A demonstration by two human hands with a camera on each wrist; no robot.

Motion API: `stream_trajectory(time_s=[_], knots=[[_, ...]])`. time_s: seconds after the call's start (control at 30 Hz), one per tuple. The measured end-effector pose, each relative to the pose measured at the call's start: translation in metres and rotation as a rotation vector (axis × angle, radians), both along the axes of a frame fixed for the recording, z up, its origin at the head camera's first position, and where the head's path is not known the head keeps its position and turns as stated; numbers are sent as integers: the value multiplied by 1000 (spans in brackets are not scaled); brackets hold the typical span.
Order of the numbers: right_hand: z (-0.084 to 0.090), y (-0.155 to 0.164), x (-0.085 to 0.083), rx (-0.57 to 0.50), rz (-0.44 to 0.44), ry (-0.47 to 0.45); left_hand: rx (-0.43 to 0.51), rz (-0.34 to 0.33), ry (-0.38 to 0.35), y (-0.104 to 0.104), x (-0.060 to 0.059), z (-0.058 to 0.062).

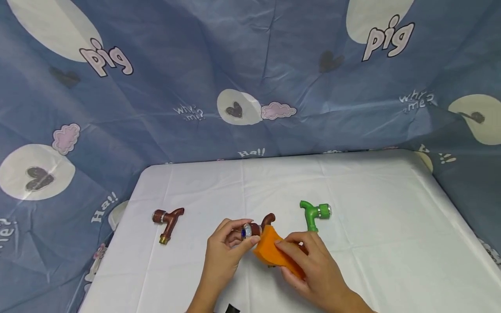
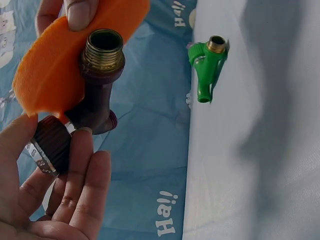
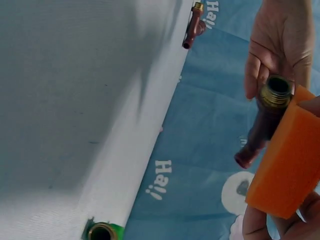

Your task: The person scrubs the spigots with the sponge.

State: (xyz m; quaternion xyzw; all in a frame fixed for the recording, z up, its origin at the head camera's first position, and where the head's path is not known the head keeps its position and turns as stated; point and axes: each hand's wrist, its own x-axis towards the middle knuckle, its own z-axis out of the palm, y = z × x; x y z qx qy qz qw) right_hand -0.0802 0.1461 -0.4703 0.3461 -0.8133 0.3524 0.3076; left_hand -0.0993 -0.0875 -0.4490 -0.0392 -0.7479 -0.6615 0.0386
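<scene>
A brown tap is gripped above the white table by the left hand, while an orange sponge is pinched against it by the right hand; a green tap lies nearby

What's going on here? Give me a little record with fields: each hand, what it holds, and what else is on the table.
Left hand: grips the ribbed knob of a brown plastic tap with brass thread
Right hand: holds an orange sponge pad against that tap
Lying apart, left: second brown tap
Lying apart, right: green plastic tap
Surface: white tablecloth
Backdrop: blue printed cloth
</scene>
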Motion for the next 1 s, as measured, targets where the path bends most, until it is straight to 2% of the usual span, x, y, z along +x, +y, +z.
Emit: stream_trajectory(time_s=[0.17, 0.3, 0.43, 0.53, 0.6, 0.67, 0.73, 0.87, 1.0], knots=[[-1, -2, 3, 47, 52, -39, -58, -15, 43, 1, 0, -1], [-3, -1, 8, 112, 125, -93, -111, -66, 107, 4, 0, -1], [-1, 6, 8, 58, 167, -147, -107, -109, 147, 4, -1, -1], [5, 16, 4, -55, 154, -150, -48, -126, 130, 1, -1, 0], [11, 22, 1, -130, 111, -141, 5, -146, 124, -2, -1, 1], [16, 28, -4, -208, 69, -127, 62, -187, 136, -3, 0, 2], [20, 32, -8, -264, 33, -157, 110, -241, 175, -2, 0, 2], [25, 30, -10, -306, 57, -214, 162, -341, 244, 2, 1, 3], [22, 27, -7, -281, 87, -226, 179, -362, 250, 4, 1, 4]])
